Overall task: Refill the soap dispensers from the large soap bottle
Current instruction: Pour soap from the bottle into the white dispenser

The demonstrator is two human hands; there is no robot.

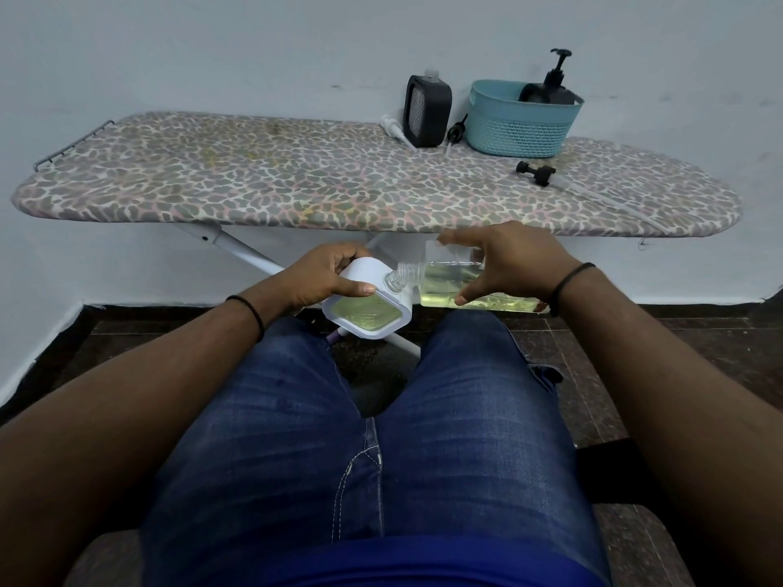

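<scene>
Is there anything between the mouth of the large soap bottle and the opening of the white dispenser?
Nothing visible. The large soap bottle, tipped sideways in the right hand, has its neck right at the opening of the white dispenser held by the left hand.

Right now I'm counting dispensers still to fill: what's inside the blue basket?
In the blue basket a black pump dispenser stands up above the rim, with another dark rounded item beside it. The basket wall hides their lower parts and anything lying deeper.

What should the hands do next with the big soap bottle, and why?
Probably keep the big bottle tipped and hold both steady. Its mouth already meets the white dispenser's neck, and yellow soap shows in both. The right hand grips the bottle; the left hand grips the dispenser.
</scene>
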